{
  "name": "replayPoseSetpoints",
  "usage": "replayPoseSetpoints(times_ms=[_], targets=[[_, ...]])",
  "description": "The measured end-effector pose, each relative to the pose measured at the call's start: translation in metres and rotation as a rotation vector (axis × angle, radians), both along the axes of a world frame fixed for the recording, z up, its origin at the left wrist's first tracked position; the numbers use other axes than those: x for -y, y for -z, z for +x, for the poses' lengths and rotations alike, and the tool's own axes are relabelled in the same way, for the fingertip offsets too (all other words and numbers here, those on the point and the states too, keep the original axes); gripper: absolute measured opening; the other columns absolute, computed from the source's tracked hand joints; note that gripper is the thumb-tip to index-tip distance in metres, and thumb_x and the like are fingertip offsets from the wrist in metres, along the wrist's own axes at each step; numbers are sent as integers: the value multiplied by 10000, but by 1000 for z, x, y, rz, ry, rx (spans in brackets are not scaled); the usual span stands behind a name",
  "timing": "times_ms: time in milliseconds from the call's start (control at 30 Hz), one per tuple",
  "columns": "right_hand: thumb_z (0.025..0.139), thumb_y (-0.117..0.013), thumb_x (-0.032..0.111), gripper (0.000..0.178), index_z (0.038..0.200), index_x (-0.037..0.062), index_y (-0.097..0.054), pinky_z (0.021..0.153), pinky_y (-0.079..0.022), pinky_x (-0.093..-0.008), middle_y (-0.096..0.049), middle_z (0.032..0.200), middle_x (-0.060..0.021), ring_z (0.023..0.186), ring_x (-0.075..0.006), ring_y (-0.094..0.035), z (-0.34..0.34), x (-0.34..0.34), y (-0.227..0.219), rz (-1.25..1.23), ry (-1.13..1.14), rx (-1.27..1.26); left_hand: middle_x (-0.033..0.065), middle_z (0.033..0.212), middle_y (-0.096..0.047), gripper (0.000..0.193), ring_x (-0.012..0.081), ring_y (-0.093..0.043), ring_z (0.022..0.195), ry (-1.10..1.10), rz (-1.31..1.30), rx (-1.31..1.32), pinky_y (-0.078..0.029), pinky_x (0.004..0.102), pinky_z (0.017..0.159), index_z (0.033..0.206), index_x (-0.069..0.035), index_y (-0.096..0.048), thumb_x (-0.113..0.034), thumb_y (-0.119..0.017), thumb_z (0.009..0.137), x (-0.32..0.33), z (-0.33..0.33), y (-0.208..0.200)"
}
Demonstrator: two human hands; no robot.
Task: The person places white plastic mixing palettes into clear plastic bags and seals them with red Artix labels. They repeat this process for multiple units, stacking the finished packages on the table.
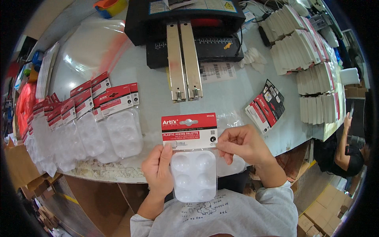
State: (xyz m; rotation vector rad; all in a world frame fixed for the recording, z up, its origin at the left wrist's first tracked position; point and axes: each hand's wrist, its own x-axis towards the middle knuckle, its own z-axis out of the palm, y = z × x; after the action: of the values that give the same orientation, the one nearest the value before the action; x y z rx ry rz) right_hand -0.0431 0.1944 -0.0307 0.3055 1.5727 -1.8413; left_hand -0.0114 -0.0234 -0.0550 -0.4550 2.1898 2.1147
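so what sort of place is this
Probably a packing workshop, judging by the black bench machine with two metal arms, the heap of bagged white palettes and the stacks of what look like cards.

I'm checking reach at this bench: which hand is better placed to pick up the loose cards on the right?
Probably the right hand: it is nearer the loose cards. The left hand is farther away and grips the palette pack, so might steady it.

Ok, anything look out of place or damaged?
A crumpled white wad lies loose beside the black machine, looking discarded. The front edge of the bench seems worn and stained. The held palette pack looks fine.
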Motion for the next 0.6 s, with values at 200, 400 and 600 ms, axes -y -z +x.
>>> replayPoseSetpoints(times_ms=[200, 400, 600], targets=[[849, -614, 124, 150, 800, -17, -625, 459, -447, -228, -609, 714, -69, 527, -100, -554, -32, 21, 30, -97, 223, 27, 17, 667, -540, 314, 65, -414, 636, 73, -174, 40, -371, 223, 594, 780, -7, -530, -239, -437, 969, 2, -46, 22], [859, -598, 131, 168, 808, -25, -628, 520, -489, -241, -623, 723, -73, 551, -107, -567, -31, 18, 39, -29, 221, 30, 31, 651, -550, 330, 84, -439, 609, 64, -142, 88, -386, 234, 592, 755, -6, -535, -250, -454, 962, 5, -48, 36], [857, -620, 139, 173, 807, -26, -625, 485, -466, -229, -603, 699, -58, 529, -99, -551, -37, 17, 34, 36, 187, 8, -32, 632, -514, 333, 43, -401, 577, 87, -207, 63, -340, 212, 525, 719, -20, -545, -243, -476, 958, 3, -47, 28]])
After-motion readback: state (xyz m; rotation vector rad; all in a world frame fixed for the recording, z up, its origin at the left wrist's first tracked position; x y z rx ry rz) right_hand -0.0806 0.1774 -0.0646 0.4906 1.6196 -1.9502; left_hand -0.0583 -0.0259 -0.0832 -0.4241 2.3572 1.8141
